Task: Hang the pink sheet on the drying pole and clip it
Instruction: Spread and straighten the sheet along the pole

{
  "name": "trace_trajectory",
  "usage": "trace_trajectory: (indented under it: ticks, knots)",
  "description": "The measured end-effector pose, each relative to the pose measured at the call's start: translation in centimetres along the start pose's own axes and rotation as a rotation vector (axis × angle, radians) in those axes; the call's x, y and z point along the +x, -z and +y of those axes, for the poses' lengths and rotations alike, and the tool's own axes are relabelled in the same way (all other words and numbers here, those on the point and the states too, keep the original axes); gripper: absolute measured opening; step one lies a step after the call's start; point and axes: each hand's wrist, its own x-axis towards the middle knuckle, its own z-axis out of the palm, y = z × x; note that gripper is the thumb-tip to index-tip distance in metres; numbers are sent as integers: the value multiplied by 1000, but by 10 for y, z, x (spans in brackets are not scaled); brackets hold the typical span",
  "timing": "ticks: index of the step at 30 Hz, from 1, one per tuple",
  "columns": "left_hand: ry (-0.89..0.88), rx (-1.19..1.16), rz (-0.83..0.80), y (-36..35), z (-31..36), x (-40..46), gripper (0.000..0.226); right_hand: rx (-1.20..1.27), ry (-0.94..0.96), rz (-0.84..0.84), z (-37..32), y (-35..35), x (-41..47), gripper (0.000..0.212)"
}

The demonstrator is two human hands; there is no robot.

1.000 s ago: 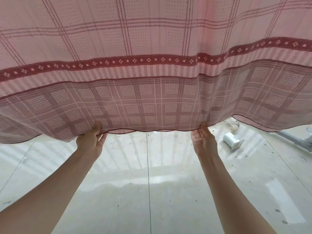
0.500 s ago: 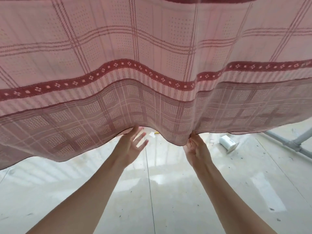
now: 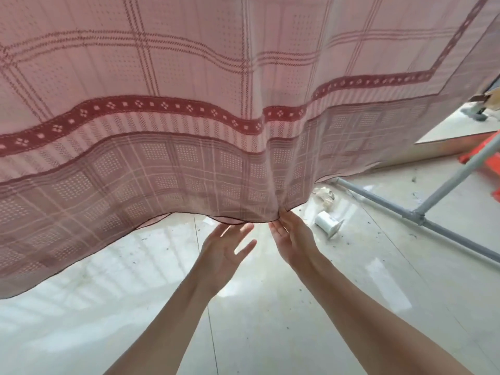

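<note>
Hanging across the whole upper view: the pink sheet (image 3: 189,90), checked, with a dark red band of small diamonds running across it and a greyer plaid border along the bottom hem. Sagging in a wave, lowest at the centre right, where the folds are gathering into a point. Pole carrying it not showing anywhere.

Reaching up under the hem, just left of that point: the left hand (image 3: 226,251), palm up, fingers straight and spread apart, tips at or just below the hem edge, gripping nothing.

Meeting the gathered point: the right hand (image 3: 293,239), fingers straight and close together, tips touching the hem where the folds are converging. Whether thumb and finger are pinching the cloth, impossible to tell.

Lying on the pale tiled floor (image 3: 270,334), beyond the right hand: a small white roll (image 3: 326,220). Standing at right: a grey pipe frame (image 3: 416,216), one bar on the floor, another rising slantwise. Showing past it at the far right edge: something orange-red (image 3: 480,161).
</note>
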Motion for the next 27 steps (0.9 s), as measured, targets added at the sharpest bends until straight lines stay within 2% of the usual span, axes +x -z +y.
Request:
trace_trajectory:
  ticks: [2, 5, 8, 12, 16, 19, 22, 25, 27]
  knots:
    - [13, 103, -27, -10, -4, -3, 32, -4, -1, -12, -3, 0, -1, 12]
    - [10, 174, 16, -25, -12, -5, 26, -34, -22, -55, -2, 5, -1, 23]
    - [-26, 110, 132, -35, -19, -2, 7, -34, -92, -105, -5, 9, -5, 16]
    - [-87, 38, 179, -38, -20, 2, 18, 59, -216, -209, -21, 14, -2, 8]
    - [-129, 13, 241, -45, -24, 3, 19, 132, -199, -244, -56, 26, 11, 28]
    - [-223, -73, 321, -56, -25, 4, 20, 271, -157, -285, -99, 41, 28, 32]
    - [-309, -116, 475, -65, -27, 6, 13, 302, -71, -297, -140, 60, 47, 29]
    - [-379, -176, 593, -71, -34, 8, 8, 285, -68, -212, -169, 82, 61, 19]
    - [-424, -210, 617, -80, -42, 10, 13, 193, -72, -152, -186, 101, 69, 19]
